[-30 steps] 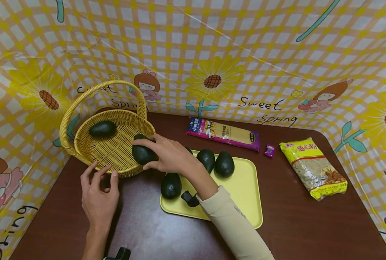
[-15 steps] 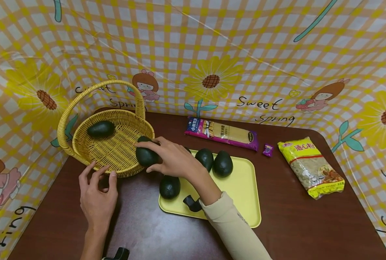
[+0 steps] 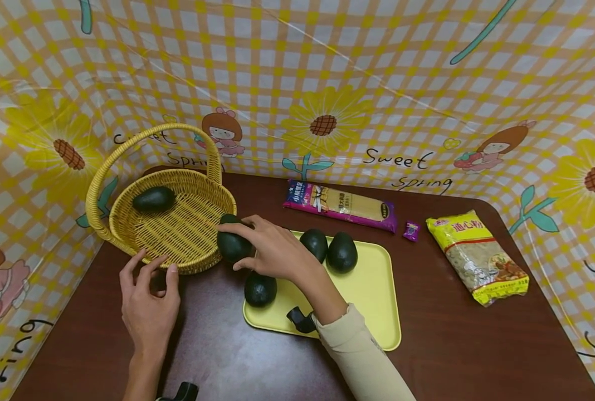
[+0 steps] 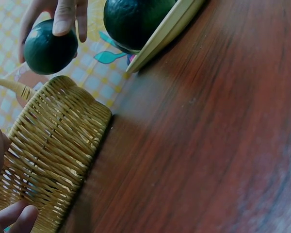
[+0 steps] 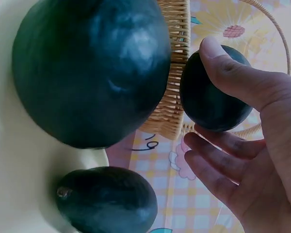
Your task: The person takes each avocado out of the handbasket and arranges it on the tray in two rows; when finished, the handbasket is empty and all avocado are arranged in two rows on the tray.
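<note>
My right hand [image 3: 279, 250] holds a dark green avocado [image 3: 231, 245] between thumb and fingers, at the basket's right rim. In the right wrist view, the thumb lies over this avocado [image 5: 216, 97] with the fingers below it. The yellow wicker basket [image 3: 182, 225] has one avocado [image 3: 154, 199] lying inside at its left. My left hand [image 3: 149, 312] rests its fingertips on the basket's near rim. On the yellow tray [image 3: 372, 301] to the right sit a near-left avocado [image 3: 261, 289] and two farther ones, side by side; the right hand covers part of the tray.
Behind the tray lies a purple noodle packet [image 3: 340, 205], with a tiny purple sachet [image 3: 411, 230] beside it. A yellow pasta bag [image 3: 478, 257] lies at the right. Patterned cloth [image 3: 257, 72] encloses the table's back and sides. The basket's tall handle [image 3: 152, 131] arches over it.
My right hand has moved the avocado rightward and slightly nearer, from over the basket's right side toward the tray. My left hand stays at the rim.
</note>
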Available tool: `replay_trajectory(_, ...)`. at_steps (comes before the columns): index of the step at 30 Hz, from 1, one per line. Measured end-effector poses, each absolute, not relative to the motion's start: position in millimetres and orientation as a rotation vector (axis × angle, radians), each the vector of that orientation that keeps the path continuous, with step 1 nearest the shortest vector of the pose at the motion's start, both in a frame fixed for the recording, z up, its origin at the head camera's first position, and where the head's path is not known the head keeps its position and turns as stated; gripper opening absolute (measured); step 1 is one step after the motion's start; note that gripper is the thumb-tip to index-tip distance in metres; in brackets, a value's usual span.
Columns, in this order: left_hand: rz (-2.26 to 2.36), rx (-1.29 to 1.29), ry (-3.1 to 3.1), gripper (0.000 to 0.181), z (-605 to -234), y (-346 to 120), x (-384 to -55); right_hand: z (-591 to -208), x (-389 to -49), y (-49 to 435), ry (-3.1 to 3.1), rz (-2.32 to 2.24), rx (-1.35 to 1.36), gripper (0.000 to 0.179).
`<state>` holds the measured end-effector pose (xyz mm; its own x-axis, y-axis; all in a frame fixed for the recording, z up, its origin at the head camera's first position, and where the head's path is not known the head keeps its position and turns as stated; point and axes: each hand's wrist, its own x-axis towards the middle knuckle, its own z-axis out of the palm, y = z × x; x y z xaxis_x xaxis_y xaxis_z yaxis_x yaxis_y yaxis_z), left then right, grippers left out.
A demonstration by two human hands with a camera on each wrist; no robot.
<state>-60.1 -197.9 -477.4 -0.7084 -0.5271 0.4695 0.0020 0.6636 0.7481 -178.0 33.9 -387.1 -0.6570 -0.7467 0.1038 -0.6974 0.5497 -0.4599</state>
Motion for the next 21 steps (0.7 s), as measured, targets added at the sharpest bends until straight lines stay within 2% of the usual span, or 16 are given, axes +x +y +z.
replay_trajectory(21, -0.969, 0.399, -2.195, 0.028, -478, -199, -60, -386, -161, 69, 2.788, -0.728, -1.214, 0.082)
